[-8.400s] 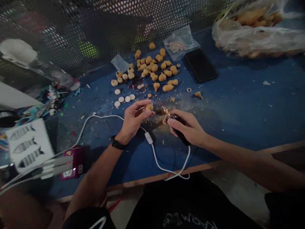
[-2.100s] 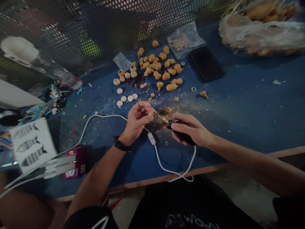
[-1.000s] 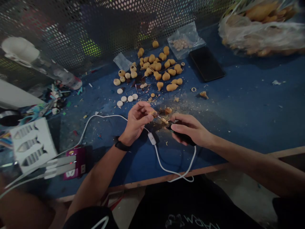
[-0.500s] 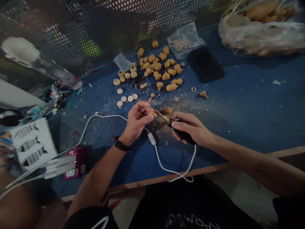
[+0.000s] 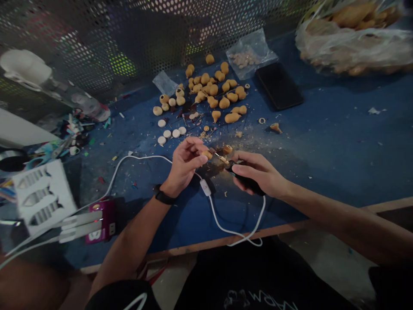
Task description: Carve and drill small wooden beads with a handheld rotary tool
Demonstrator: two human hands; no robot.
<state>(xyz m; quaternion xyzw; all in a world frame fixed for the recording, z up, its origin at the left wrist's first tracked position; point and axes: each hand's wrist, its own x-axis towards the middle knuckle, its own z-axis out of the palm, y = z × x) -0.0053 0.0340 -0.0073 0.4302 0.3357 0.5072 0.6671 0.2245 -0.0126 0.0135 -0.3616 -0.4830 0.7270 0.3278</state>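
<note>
Between the thumb and fingers of my left hand (image 5: 189, 161) is a small tan gourd piece (image 5: 207, 154). My right hand (image 5: 256, 172) is wrapped round a black rotary tool (image 5: 247, 177), its lit metal tip pointing left at the gourd piece. Whether the tip touches it I cannot tell. Just beyond the tip lies a cut gourd piece (image 5: 227, 149) on the blue table. A white cable with an inline switch (image 5: 205, 187) runs from the tool's rear end.
Several small gourds (image 5: 224, 102) lie behind my hands, with white discs (image 5: 167, 134) to their left. A black phone (image 5: 279, 86) and a bulging plastic bag (image 5: 351, 47) are at right. A purple power adapter (image 5: 108, 221), a printed sheet (image 5: 45, 196) and a bottle (image 5: 80, 101) stand left.
My hands, the gourd piece and the rotary tool stay almost in place. At the lower left edge, another person's arm has shifted downward, and the view has moved very slightly.
</note>
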